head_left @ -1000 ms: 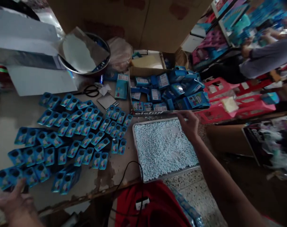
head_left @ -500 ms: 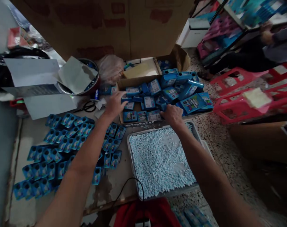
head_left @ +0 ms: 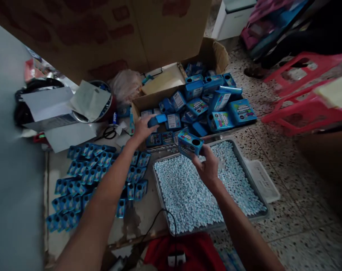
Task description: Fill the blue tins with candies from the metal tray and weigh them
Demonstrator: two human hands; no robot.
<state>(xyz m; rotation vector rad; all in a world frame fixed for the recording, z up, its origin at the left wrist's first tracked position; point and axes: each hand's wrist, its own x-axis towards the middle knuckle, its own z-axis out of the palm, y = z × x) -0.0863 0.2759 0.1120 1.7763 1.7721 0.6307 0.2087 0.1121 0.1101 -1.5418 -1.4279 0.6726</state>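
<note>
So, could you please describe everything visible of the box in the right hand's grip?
The blue, rectangular box looks like thin card, printed colourfully; the smaller lettering is too blurred to read. One end has a dark round hole. It is tilted, held near that end by the right hand's grip, and overlaps the far edge of the tray in this view.

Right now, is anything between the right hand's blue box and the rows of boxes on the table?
Yes: in this view, the left arm slants between the blue box in the right hand and most rows of boxes, hiding some.
</note>
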